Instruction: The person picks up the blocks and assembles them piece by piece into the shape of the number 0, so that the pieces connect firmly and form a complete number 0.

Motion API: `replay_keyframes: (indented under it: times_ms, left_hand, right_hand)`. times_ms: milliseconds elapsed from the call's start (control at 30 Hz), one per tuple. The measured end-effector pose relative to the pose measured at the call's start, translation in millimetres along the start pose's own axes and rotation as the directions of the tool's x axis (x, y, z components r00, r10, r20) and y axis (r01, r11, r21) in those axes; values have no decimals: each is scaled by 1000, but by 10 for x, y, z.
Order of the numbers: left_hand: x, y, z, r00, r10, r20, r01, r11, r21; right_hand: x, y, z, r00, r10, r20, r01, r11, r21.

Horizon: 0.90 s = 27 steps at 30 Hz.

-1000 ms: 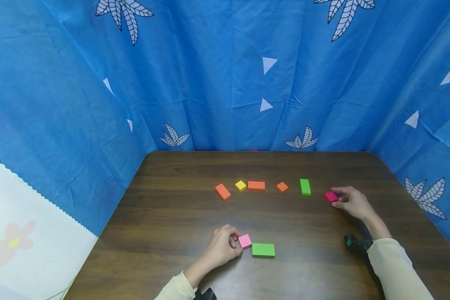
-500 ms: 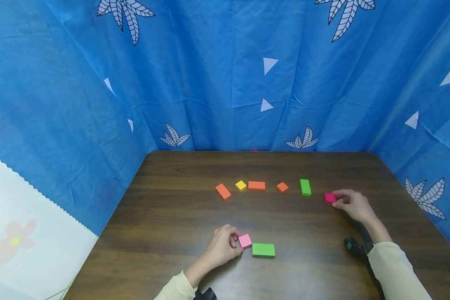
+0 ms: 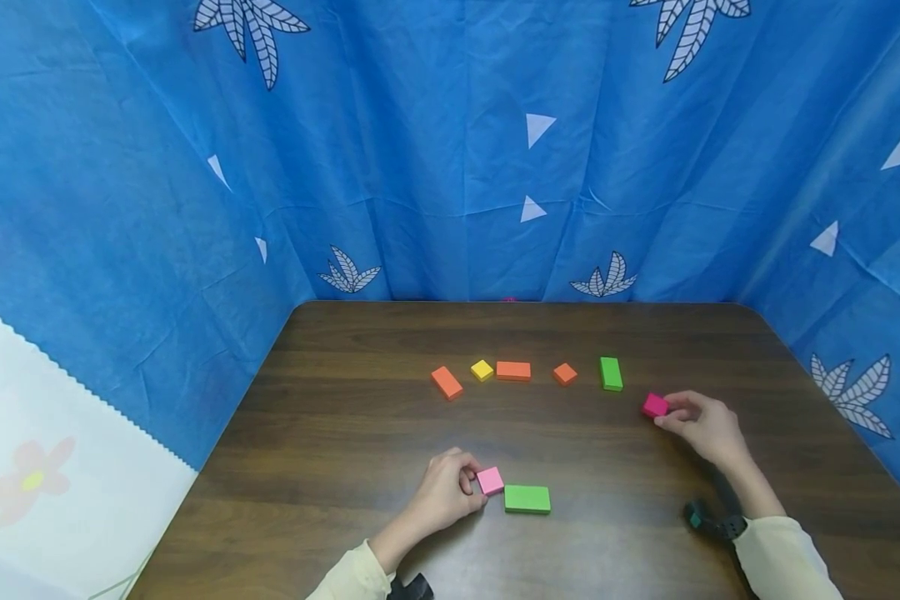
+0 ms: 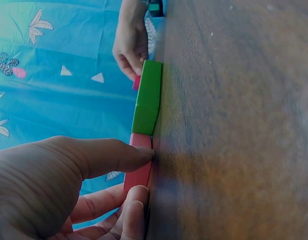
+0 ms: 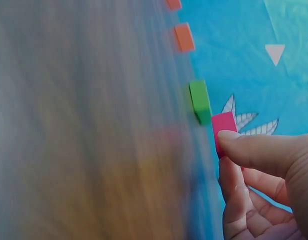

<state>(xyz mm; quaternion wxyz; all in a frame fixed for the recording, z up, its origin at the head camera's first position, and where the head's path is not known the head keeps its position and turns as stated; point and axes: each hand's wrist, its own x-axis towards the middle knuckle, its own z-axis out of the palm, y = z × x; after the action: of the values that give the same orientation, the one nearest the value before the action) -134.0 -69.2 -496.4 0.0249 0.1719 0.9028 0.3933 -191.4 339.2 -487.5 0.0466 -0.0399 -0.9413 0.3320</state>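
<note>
My left hand (image 3: 441, 492) pinches a light pink square block (image 3: 491, 481) between thumb and fingers. That block rests on the table and, in the left wrist view, its far end meets a green rectangular block (image 4: 147, 95). On the right side of the table, my right hand (image 3: 708, 427) pinches a magenta block (image 3: 655, 406) by its right side. The right wrist view has the thumb on the magenta block's face, and the block appears raised off the tabletop. A second green block (image 3: 611, 374) lies behind it, a little to the left.
Along the back of the brown wooden table (image 3: 330, 442) lie an orange block (image 3: 446, 382), a yellow block (image 3: 482, 371), another orange block (image 3: 513, 371) and a small orange block (image 3: 565, 374). A blue patterned curtain (image 3: 435, 150) hangs around the table's far side.
My right hand has drawn the magenta block slightly toward me and to the left, turning it a little. The left hand and the pink block have stayed put.
</note>
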Motion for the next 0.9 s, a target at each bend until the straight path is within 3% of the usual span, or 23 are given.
replay_keyframes:
  times_ms: [467, 900]
  left_hand:
    - [-1, -3, 6, 1000, 0, -3, 0, 1000, -3]
    - [1, -3, 0, 1000, 11, -5, -11, 1000, 1]
  right_hand:
    - [-352, -462, 178, 993, -112, -22, 114, 987, 115]
    - [-647, -820, 397, 988, -137, 77, 119, 972, 202]
